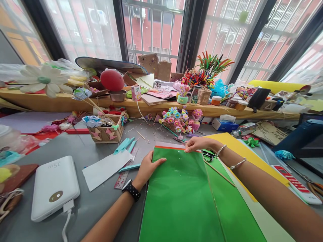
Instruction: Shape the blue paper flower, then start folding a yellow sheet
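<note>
The glossy green sheet point(176, 195) lies before us on the smooth grey table point(101, 201), seemingly inside a clear sleeve point(214, 198) whose slick plastic could crease if we tug unevenly. Our left hand point(147, 168) rests its thumb over the side edge; its other fingers are partly hidden, their grip unclear to us. Our right hand point(198, 144) pinches the sleeve's top edge. Scissors point(208, 155) just beside could snag the plastic; fluffy round flowers point(176, 120) cluster farther off.

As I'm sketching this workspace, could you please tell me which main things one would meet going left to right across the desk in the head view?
White power bank, white paper piece, topmost green sheet, crumpled blue piece.
</note>
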`<control>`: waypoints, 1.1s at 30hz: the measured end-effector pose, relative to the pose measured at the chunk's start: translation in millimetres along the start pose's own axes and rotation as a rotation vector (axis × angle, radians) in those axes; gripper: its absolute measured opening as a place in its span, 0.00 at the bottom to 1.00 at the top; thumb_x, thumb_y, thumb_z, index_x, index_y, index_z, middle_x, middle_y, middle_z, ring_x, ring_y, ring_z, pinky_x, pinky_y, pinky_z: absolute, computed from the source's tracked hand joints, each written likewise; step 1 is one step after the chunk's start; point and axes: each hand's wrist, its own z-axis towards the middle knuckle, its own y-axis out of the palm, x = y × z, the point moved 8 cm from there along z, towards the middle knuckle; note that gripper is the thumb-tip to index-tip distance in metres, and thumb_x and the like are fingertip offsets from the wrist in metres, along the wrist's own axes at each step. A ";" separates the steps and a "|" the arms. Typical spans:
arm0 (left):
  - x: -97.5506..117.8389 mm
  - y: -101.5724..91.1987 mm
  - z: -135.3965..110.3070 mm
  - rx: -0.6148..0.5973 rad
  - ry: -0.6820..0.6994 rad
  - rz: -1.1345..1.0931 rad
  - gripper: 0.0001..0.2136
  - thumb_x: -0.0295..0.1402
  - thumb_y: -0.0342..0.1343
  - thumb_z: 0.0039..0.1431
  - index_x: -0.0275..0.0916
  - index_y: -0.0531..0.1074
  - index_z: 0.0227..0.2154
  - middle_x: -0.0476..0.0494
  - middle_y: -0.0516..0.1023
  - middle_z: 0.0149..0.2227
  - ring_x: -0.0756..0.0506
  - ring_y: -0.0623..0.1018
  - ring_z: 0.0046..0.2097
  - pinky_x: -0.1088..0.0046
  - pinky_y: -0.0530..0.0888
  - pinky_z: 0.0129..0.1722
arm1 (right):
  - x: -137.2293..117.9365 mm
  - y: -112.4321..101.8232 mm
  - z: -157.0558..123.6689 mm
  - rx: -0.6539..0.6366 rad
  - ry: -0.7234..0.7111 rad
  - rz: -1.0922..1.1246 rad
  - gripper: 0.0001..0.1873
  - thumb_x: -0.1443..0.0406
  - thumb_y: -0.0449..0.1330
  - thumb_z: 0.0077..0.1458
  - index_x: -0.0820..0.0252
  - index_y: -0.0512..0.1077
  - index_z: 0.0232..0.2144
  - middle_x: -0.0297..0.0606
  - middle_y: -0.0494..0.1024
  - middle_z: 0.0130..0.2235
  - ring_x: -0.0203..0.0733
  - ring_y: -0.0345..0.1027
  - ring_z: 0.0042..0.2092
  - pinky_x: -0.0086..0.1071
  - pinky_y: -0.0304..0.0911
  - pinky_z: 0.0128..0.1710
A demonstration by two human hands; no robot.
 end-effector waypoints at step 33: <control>7.0 -0.1 -3.1 0.025 0.032 0.084 0.18 0.38 0.60 0.42 0.36 0.70 0.38 0.41 0.78 0.40 0.39 0.76 0.41 0.65 0.72 0.41 | -20.0 21.8 3.8 0.117 -0.102 -0.217 0.24 0.52 0.63 0.35 0.60 0.55 0.14 0.23 0.50 0.18 0.29 0.43 0.23 0.27 0.37 0.22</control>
